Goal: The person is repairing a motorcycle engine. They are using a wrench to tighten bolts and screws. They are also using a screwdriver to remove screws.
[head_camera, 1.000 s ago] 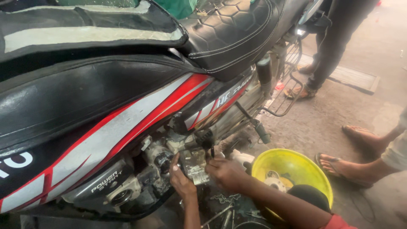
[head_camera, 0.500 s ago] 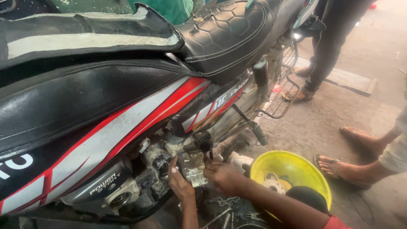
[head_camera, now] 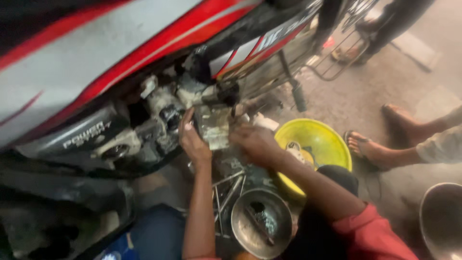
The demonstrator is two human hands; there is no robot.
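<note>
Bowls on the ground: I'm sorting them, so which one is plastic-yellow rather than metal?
The yellow bowl, beside the right hand. The round metal bowl below it and the metal bowl at the right edge are grey.

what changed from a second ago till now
The head camera has dropped closer to the engine, so the seat is out of view and a metal bowl with tools now shows below. Both hands stayed put: the left hand and right hand are still on the grimy engine part. The yellow bowl has not moved.
</note>
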